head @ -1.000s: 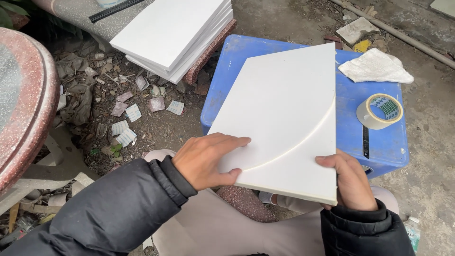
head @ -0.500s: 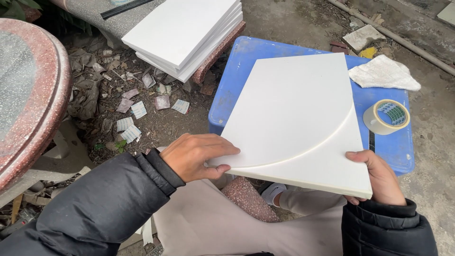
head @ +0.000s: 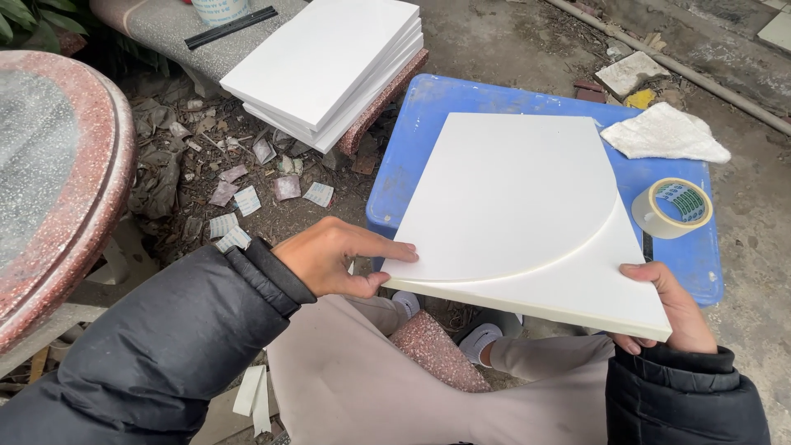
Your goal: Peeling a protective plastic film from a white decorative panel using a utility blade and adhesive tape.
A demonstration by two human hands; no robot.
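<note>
**White board held at both near corners, over blue stool**

Head view, the only one we have:

- We see the white foam board (head: pixel 527 218), large, flat, four-sided, with a curved raised line sweeping across its near right part. It looks like two layers, an upper sheet ending at the curve. It sits tilted slightly, far edge over the blue plastic stool (head: pixel 420 124), near edge out over the lap.
- Left hand (head: pixel 334 255): closed on the board's near left corner. Fingers lie flat on the top face, thumb tucked at the lower edge. Firm pinch, not a fist.
- Right hand (head: pixel 671 309): wrapped around the near right corner. Thumb shows along the board's edge, the rest of the fingers are under the board, so we can't see how they sit. It has hold of the board.
- Both arms in dark padded sleeves. Light trousers and white shoes show below the board.
- On the stool, right of the board: roll of tape (head: pixel 671 208), lying flat, just beside the board's right edge. Crumpled white cloth (head: pixel 663 132) behind it, near the far right corner.
- Stack of white boards (head: pixel 325 66) rests on a speckled stone bench (head: pixel 165 29), upper left, well apart from the held board.
- Red speckled round table (head: pixel 58 181) at far left.
- Paper scraps (head: pixel 247 198) are scattered on the dirt between table and stool.
</note>
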